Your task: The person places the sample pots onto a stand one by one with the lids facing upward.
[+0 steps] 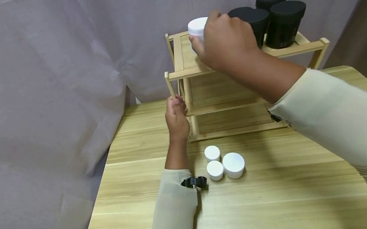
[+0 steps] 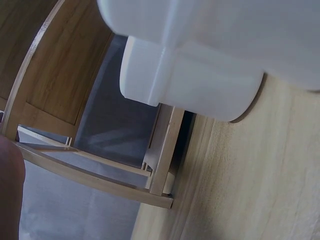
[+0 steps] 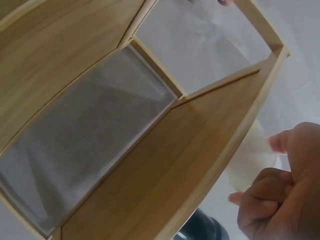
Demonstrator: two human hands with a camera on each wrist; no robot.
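Observation:
My right hand point(image 1: 229, 39) grips a white lidded jar point(image 1: 196, 26) at the left part of the top shelf of a wooden rack point(image 1: 178, 54). In the right wrist view, thumb and fingers of that hand point(image 3: 280, 185) curl round the pale jar point(image 3: 250, 155), partly hidden by the shelf edge. Lower down, my left hand point(image 1: 176, 119) holds the rack's front left post. Several black lidded jars point(image 1: 285, 24) stand on the top shelf, right of the white jar; my right hand overlaps one in the head view.
Two small white jars point(image 1: 215, 170) and a larger white jar point(image 1: 234, 165) stand grouped on the wooden table point(image 1: 139, 199), in front of the rack. They loom close in the left wrist view. A grey curtain point(image 1: 43, 91) hangs behind and left of the table.

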